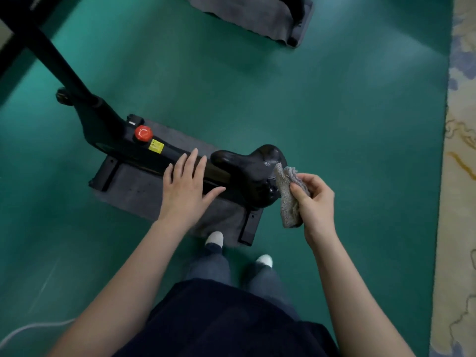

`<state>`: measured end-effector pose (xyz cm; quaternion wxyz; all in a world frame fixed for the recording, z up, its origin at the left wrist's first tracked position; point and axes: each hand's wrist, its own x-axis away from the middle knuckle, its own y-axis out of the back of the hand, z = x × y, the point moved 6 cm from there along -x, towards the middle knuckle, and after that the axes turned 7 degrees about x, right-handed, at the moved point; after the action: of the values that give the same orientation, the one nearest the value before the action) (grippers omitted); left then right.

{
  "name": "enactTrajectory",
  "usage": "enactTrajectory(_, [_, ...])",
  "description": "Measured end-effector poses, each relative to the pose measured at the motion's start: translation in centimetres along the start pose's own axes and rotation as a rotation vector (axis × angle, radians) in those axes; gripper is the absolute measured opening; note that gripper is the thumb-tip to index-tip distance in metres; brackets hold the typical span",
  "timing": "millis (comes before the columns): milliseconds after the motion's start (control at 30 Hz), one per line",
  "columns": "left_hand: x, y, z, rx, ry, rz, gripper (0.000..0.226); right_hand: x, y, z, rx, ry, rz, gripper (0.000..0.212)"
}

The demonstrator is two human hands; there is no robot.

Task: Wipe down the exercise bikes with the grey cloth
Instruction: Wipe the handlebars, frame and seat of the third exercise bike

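Gripping grey cloth (289,199) in curled fingers (298,193) of right hand (315,202), touching rear edge of saddle (247,166). Resting left hand (184,186) flat, straight fingers empty, on exercise bike (123,145) frame before saddle.

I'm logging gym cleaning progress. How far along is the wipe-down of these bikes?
Done: the glossy black saddle shows a wet-looking sheen, so it seems partly wiped. In hand: the right hand grips the fluffy grey cloth at the saddle's edge; the left hand lies open over the black frame beam. Left: that beam, its round red knob, and the second bike at the top edge; nothing shows them wiped.
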<state>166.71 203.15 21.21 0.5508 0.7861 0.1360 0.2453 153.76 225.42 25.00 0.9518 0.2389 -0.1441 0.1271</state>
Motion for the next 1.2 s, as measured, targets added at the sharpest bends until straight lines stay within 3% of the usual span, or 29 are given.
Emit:
enactTrajectory(333, [-1.2,-1.5,-1.0,0.065,0.340,-0.059,0.083,-9.6,-3.2,3.0,0.127,0.167,0.363,0.027])
enactTrajectory(567, [-1.8,-3.6,-7.8,0.137,0.621,-0.143,0.082,-18.3,-1.6,3.7,0.162,0.227,0.612,0.027])
enactTrajectory(733, [-1.8,-5.6,-13.1,0.207,0.821,-0.235,0.082,-21.6,-1.7,3.6,0.214,0.375,0.783,0.025])
enactTrajectory(1200, [-2.0,-15.8,-16.6,0.452,1.032,-0.124,0.112,-27.6,-7.6,-2.0,0.637,0.613,0.878,0.017])
